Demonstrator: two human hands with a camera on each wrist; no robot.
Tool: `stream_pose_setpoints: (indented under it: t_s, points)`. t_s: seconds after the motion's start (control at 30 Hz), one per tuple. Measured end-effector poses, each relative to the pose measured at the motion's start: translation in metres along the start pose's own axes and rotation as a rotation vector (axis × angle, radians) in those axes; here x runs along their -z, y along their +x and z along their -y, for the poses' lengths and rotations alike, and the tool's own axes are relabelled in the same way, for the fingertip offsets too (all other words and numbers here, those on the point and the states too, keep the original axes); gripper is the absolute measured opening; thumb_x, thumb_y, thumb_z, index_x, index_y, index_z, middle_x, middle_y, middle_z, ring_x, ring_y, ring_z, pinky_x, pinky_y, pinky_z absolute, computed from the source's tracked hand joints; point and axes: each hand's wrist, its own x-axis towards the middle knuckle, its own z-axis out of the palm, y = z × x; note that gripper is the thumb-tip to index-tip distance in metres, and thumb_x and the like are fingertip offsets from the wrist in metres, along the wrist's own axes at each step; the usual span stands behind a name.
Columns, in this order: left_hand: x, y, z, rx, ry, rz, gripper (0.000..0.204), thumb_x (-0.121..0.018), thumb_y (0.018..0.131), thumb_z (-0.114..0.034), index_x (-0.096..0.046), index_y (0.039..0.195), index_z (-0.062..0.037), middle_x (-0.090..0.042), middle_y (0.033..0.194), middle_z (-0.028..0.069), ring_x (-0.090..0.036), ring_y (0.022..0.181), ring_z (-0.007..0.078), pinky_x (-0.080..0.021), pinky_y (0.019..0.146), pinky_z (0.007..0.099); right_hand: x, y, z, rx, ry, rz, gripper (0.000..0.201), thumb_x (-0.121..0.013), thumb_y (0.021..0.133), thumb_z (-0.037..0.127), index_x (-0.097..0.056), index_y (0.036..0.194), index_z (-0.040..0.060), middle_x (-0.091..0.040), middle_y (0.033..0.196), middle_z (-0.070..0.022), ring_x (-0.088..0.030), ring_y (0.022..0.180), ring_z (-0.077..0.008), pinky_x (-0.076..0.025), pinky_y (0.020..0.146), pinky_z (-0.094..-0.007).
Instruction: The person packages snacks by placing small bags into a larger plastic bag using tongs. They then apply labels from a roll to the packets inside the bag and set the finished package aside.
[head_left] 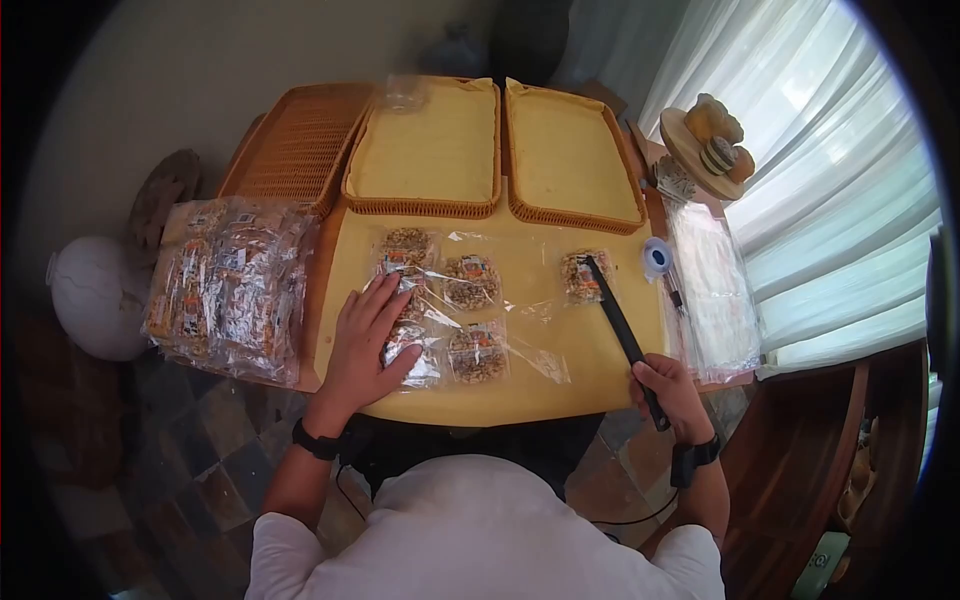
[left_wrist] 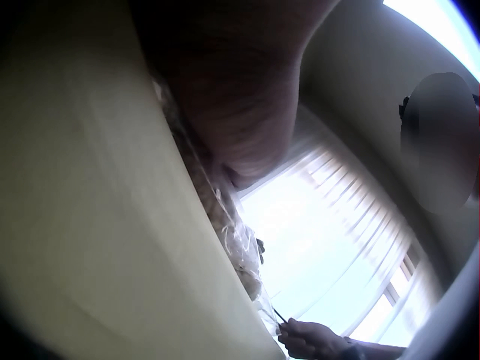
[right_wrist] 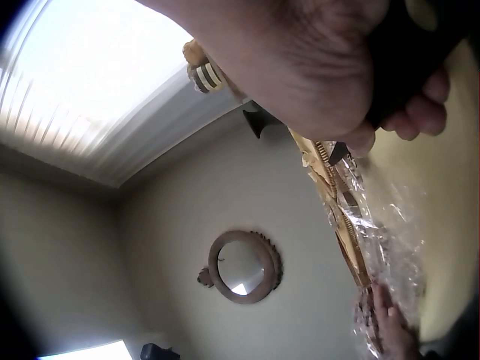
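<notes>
Several clear plastic packets with round, nut-like brown snacks lie joined in a sheet on the table. My left hand point(head_left: 370, 345) rests on the left column of packets, fingers extended over the plastic. Beside it lie an upper packet point(head_left: 472, 283) and a lower packet point(head_left: 477, 352). My right hand point(head_left: 672, 392) grips a long, narrow black tool point(head_left: 622, 325) near its lower end. Its far tip overlaps a single packet point(head_left: 578, 280) on the right. In the right wrist view, fingers point(right_wrist: 409, 124) curl round the black handle.
Two wicker trays lined with yellow, a left tray point(head_left: 425, 204) and a right tray point(head_left: 580, 216), stand at the back beside a bare wicker tray point(head_left: 290, 150). Filled packets point(head_left: 230, 290) are piled at left. A tape roll point(head_left: 656, 257) and plastic bags point(head_left: 715, 290) lie at right.
</notes>
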Motion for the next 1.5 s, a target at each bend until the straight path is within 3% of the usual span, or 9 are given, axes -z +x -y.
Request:
stream_pose_setpoints:
  t_s: [0.23, 0.63, 0.87, 0.97, 1.1, 1.23, 1.3, 1.33, 1.5]
  points:
    - [-0.003, 0.001, 0.000, -0.017, 0.011, -0.023, 0.071, -0.075, 0.095, -0.035, -0.055, 0.156, -0.0053, -0.043, 0.171, 0.0183, -0.038, 0.159, 0.0416, -0.027, 0.129, 0.0616, 0.019, -0.010, -0.007, -0.008, 0.020, -0.080, 0.032, -0.063, 0.113, 0.029, -0.066, 0.089, 0.0067, -0.065, 0.069, -0.0004, -0.059, 0.051, -0.0090, -0.043, 0.047, -0.0244]
    - [-0.002, -0.002, -0.001, -0.008, 0.026, -0.008, 0.071, -0.074, 0.095, -0.038, -0.056, 0.156, -0.0069, -0.041, 0.172, 0.0176, -0.037, 0.160, 0.0407, -0.022, 0.129, 0.0650, -0.086, 0.042, 0.059, -0.022, 0.013, 0.238, 0.031, -0.060, 0.114, 0.031, -0.070, 0.104, 0.0037, -0.065, 0.071, -0.0002, -0.060, 0.054, -0.0093, -0.046, 0.052, -0.0241]
    - [0.014, 0.000, -0.013, -0.038, 0.026, 0.059, 0.067, -0.068, 0.101, -0.039, -0.054, 0.158, -0.0066, -0.041, 0.173, 0.0159, -0.035, 0.162, 0.0356, -0.015, 0.132, 0.0585, -0.022, 0.019, 0.071, -0.013, -0.483, 0.179, 0.029, -0.070, 0.109, 0.029, -0.073, 0.109, 0.0001, -0.068, 0.074, -0.0034, -0.065, 0.062, -0.0111, -0.050, 0.059, -0.0279]
    - [0.019, 0.009, -0.025, -0.113, 0.049, 0.114, 0.061, -0.065, 0.104, -0.035, -0.054, 0.157, -0.0065, -0.043, 0.172, 0.0148, -0.037, 0.162, 0.0338, -0.017, 0.131, 0.0574, -0.009, 0.021, 0.076, 0.340, -0.952, -0.012, 0.039, -0.083, 0.095, 0.031, -0.074, 0.115, -0.0022, -0.074, 0.091, -0.0225, -0.073, 0.086, -0.0399, -0.056, 0.079, -0.0462]
    - [0.018, 0.033, -0.028, -0.228, 0.035, 0.157, 0.055, -0.061, 0.106, -0.027, -0.055, 0.157, -0.0069, -0.046, 0.170, 0.0142, -0.039, 0.160, 0.0334, -0.023, 0.129, 0.0556, -0.013, 0.049, 0.072, 0.458, -0.917, -0.078, 0.039, -0.081, 0.096, 0.031, -0.075, 0.115, -0.0018, -0.076, 0.099, -0.0250, -0.073, 0.094, -0.0443, -0.056, 0.082, -0.0482]
    - [0.005, 0.045, -0.016, -0.276, 0.086, 0.201, 0.054, -0.061, 0.106, -0.024, -0.055, 0.156, -0.0070, -0.047, 0.169, 0.0148, -0.040, 0.159, 0.0342, -0.027, 0.129, 0.0551, -0.023, 0.076, 0.074, 0.638, -0.935, -0.082, 0.038, -0.080, 0.097, 0.031, -0.074, 0.116, -0.0015, -0.076, 0.097, -0.0237, -0.074, 0.090, -0.0413, -0.056, 0.081, -0.0458]
    - [-0.001, 0.042, -0.010, -0.297, 0.063, 0.211, 0.053, -0.061, 0.106, -0.023, -0.056, 0.156, -0.0069, -0.047, 0.169, 0.0148, -0.039, 0.160, 0.0344, -0.027, 0.130, 0.0557, -0.026, 0.081, 0.091, 0.209, -0.763, 0.100, 0.036, -0.078, 0.099, 0.030, -0.074, 0.116, -0.0012, -0.076, 0.093, -0.0214, -0.074, 0.085, -0.0338, -0.055, 0.078, -0.0418]
    - [-0.001, 0.042, -0.009, -0.302, 0.068, 0.215, 0.053, -0.061, 0.106, -0.023, -0.056, 0.156, -0.0069, -0.047, 0.169, 0.0148, -0.039, 0.160, 0.0344, -0.027, 0.130, 0.0557, -0.026, 0.086, 0.094, 0.212, -0.755, 0.097, 0.036, -0.078, 0.099, 0.030, -0.074, 0.116, -0.0012, -0.076, 0.093, -0.0214, -0.074, 0.085, -0.0338, -0.055, 0.078, -0.0418]
    - [0.001, 0.040, -0.014, -0.307, 0.079, 0.204, 0.055, -0.060, 0.107, -0.026, -0.054, 0.158, -0.0070, -0.043, 0.172, 0.0136, -0.036, 0.162, 0.0337, -0.026, 0.131, 0.0559, -0.019, 0.118, 0.087, 0.592, -0.808, 0.116, 0.031, -0.079, 0.099, 0.027, -0.074, 0.114, 0.0004, -0.073, 0.084, -0.0168, -0.070, 0.077, -0.0249, -0.053, 0.073, -0.0377]
